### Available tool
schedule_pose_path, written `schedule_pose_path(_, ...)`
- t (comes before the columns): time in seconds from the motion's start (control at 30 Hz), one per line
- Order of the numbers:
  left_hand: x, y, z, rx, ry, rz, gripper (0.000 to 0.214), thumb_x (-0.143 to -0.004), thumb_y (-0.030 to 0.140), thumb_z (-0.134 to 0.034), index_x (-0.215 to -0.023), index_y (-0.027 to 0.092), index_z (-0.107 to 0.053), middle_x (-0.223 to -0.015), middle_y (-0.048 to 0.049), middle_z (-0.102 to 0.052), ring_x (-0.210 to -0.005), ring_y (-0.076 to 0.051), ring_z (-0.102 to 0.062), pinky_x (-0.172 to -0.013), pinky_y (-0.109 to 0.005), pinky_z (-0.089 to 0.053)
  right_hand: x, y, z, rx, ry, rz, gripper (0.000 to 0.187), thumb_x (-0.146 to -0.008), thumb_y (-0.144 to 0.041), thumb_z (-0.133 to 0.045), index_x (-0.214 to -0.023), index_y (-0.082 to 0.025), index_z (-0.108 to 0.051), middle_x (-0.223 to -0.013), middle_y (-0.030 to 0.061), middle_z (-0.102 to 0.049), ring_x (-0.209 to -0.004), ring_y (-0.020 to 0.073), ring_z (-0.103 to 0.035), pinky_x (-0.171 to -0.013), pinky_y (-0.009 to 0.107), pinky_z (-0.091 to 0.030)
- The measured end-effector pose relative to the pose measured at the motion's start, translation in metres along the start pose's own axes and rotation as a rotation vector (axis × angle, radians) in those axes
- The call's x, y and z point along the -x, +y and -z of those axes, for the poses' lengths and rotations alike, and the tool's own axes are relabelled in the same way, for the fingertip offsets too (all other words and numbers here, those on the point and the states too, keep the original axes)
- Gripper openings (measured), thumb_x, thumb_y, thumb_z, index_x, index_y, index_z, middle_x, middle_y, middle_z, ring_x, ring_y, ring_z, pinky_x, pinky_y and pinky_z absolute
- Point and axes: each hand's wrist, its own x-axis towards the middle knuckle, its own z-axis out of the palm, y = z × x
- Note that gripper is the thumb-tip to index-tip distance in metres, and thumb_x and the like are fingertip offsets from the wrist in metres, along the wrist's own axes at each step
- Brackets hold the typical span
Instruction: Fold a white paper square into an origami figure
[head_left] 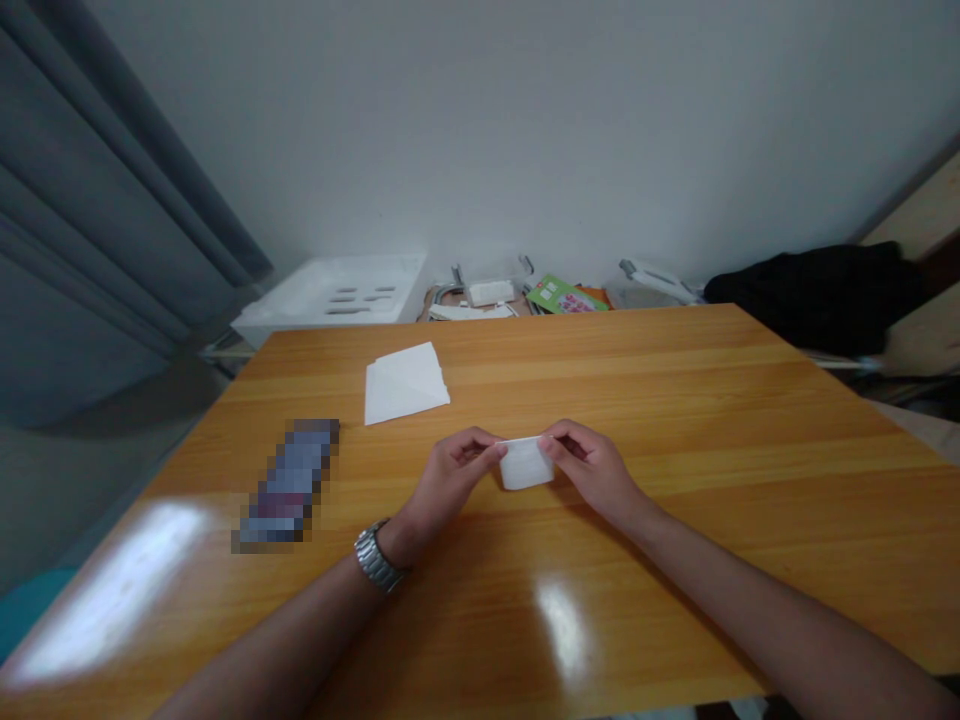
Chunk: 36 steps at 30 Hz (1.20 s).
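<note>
At far left, one grey curtain [112,200]; next, flat on one wooden worktop [712,420], one dark device [289,485], blurred into pixels. Behind the far edge, one white slotted tray [375,272]. Then one metal watch [379,555] on the left wrist and, beyond, one white sheet [405,383], lying apart from both hands. At centre, left hand [450,475] with thumb and fingers closed, pinching the left edge of one small white paper [525,468], held over the worktop. Past the far edge, one green booklet [562,295]. Right hand [596,475] with fingers likewise closed, pinching the paper's upper right corner. At far right, one black bundle [810,295].
</note>
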Motion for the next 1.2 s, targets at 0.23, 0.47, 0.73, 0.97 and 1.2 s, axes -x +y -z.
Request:
schedule_pose_path(0.23, 0.000, -0.002, 0.000, -0.032, 0.037, -0.024, 0.029, -0.083, 0.042, -0.077, -0.082, 0.013, -0.072, -0.085, -0.0075, -0.076, -0.077, -0.016, -0.068, -0.072, -0.025, -0.053, 0.001, -0.002, -0.002, -0.030, -0.004, 0.002, 0.027, -0.094, -0.044, -0.063, -0.083, -0.020, -0.065, -0.076, 0.0005, -0.061, -0.071, 0.0151, -0.055, -0.065, 0.025, -0.043)
schedule_pose_path(0.47, 0.002, 0.003, -0.004, -0.031, 0.062, -0.025, 0.025, -0.081, 0.040, -0.078, -0.086, 0.016, -0.077, -0.090, -0.0074, -0.078, -0.082, -0.019, -0.071, -0.078, -0.029, -0.057, 0.000, -0.005, 0.000, -0.050, 0.022, 0.011, 0.026, -0.093, -0.044, -0.064, -0.082, -0.020, -0.066, -0.076, 0.0009, -0.062, -0.070, 0.0154, -0.056, -0.064, 0.025, -0.044)
schedule_pose_path(0.73, 0.004, 0.005, -0.003, 0.001, 0.096, -0.031, 0.026, -0.083, 0.041, -0.075, -0.084, 0.014, -0.075, -0.085, -0.0067, -0.076, -0.079, -0.018, -0.069, -0.075, -0.028, -0.055, 0.001, -0.007, 0.000, -0.053, 0.036, 0.003, 0.025, -0.092, -0.043, -0.066, -0.084, -0.020, -0.070, -0.079, 0.0018, -0.067, -0.074, 0.0165, -0.060, -0.067, 0.026, -0.047)
schedule_pose_path(0.97, 0.002, 0.006, -0.004, -0.109, 0.175, -0.110, 0.026, -0.089, 0.039, -0.068, -0.084, 0.014, -0.069, -0.079, -0.0036, -0.070, -0.075, -0.015, -0.064, -0.068, -0.023, -0.050, 0.000, -0.006, -0.005, -0.027, -0.011, -0.050, 0.027, -0.091, -0.045, -0.066, -0.086, -0.020, -0.074, -0.082, 0.0033, -0.072, -0.077, 0.0186, -0.064, -0.071, 0.029, -0.049)
schedule_pose_path(1.2, 0.002, 0.006, -0.006, -0.187, 0.175, -0.060, 0.028, -0.090, 0.040, -0.064, -0.080, 0.014, -0.067, -0.073, -0.0021, -0.066, -0.070, -0.015, -0.061, -0.064, -0.023, -0.048, 0.000, -0.002, -0.009, -0.050, 0.031, -0.093, 0.026, -0.091, -0.044, -0.067, -0.088, -0.020, -0.076, -0.089, 0.0038, -0.076, -0.083, 0.0199, -0.067, -0.077, 0.030, -0.051)
